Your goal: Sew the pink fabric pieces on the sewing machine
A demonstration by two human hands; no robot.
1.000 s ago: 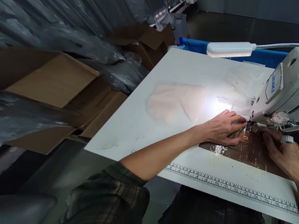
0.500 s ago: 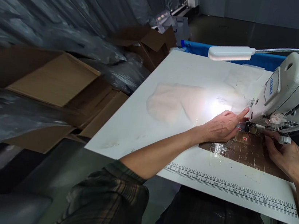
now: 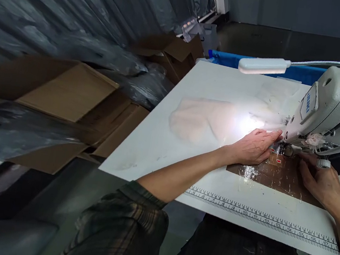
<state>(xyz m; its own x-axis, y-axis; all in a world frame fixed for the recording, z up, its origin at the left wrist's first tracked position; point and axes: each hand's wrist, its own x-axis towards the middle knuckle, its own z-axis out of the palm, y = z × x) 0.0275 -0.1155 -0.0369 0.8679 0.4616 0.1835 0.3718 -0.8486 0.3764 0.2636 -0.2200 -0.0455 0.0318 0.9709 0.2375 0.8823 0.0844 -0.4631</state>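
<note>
My left hand [image 3: 256, 147] lies on the white sewing table, fingers stretched toward the needle area of a white sewing machine [image 3: 320, 105]. Under and beyond it spreads a thin, sheer pale fabric [image 3: 202, 117], partly washed out by lamp glare. On the machine's other side my right hand [image 3: 320, 176] has its fingers curled close to the presser foot [image 3: 286, 150]. The machine head partly hides those fingertips, and whatever they pinch is not clear. Between the hands lies a brown, shiny, scratched plate [image 3: 279, 177] with a small red mark.
A white lamp [image 3: 264, 66] on a bendable metal neck hangs over the table. A printed ruler [image 3: 258, 218] runs along the front edge. Left of the table stand open cardboard boxes [image 3: 68, 89] with clear plastic [image 3: 150, 83]. Blue material [image 3: 238, 60] shows behind the table.
The whole view has shifted slightly, so the scene sits a little lower and further right. Both hands stay by the needle area, with only slight finger changes.
</note>
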